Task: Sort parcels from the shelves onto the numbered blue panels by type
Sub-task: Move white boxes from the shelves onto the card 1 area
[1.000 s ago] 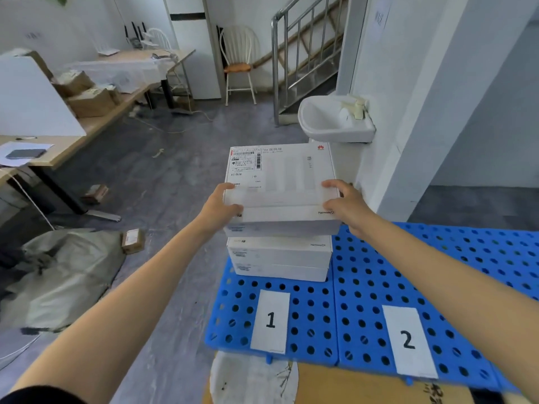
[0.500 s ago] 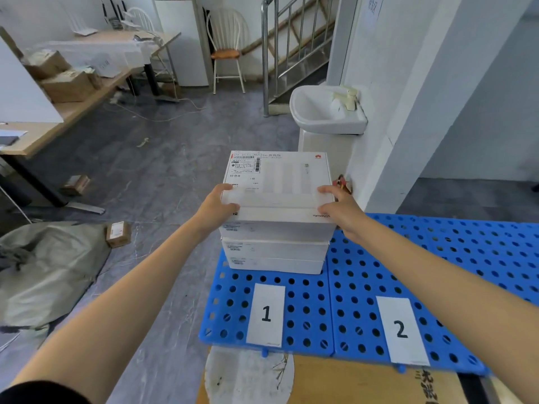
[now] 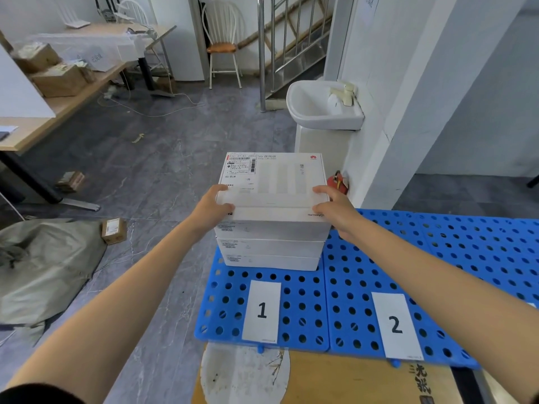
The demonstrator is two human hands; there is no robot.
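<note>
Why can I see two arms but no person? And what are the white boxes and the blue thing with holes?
There is no machine here, just a person. The one picture comes from a camera worn on their head. It looks forward and down, so you see only their arms reaching out. The left hand and the right hand grip the two sides of a flat white cardboard box with a shipping label on top. That box sits on two more white boxes like it. The stack stands on a blue plastic panel full of round holes, marked by a white paper card with the number 1. Beside it lies a second blue panel with a white card saying 2.
</note>
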